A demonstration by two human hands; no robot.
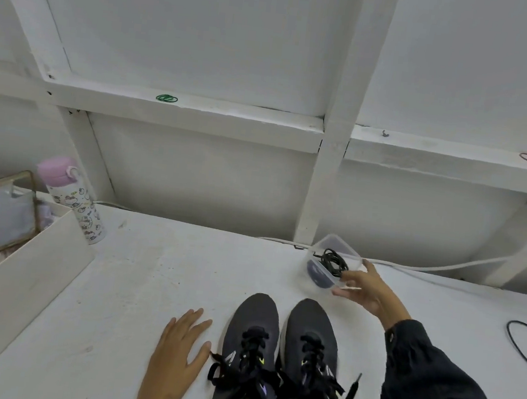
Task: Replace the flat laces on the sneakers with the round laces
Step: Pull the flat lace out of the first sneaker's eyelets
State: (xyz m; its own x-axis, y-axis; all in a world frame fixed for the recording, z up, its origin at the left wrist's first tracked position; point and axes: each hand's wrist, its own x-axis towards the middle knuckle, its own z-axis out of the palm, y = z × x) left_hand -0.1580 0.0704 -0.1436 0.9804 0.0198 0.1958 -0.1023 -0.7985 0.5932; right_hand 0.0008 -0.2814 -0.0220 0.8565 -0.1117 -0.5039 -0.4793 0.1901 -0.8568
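Two dark sneakers stand side by side at the bottom centre, toes pointing away: the left sneaker (pixel 251 344) and the right sneaker (pixel 311 350). Both carry black flat laces (pixel 346 393) whose loose ends trail onto the white surface. A clear plastic container (pixel 319 270) behind them holds a bundle of black round laces (pixel 333 261). My right hand (pixel 364 291) reaches to the container's near right side, fingers spread against its wall. My left hand (pixel 177 353) lies flat, palm down, on the surface just left of the left sneaker.
A white bottle with a pink cap (pixel 73 202) and a phone in a clear case (pixel 10 211) stand at the far left by a white board (pixel 20 274). A white cable (pixel 443 269) runs along the wall. A black cable (pixel 523 347) loops at right.
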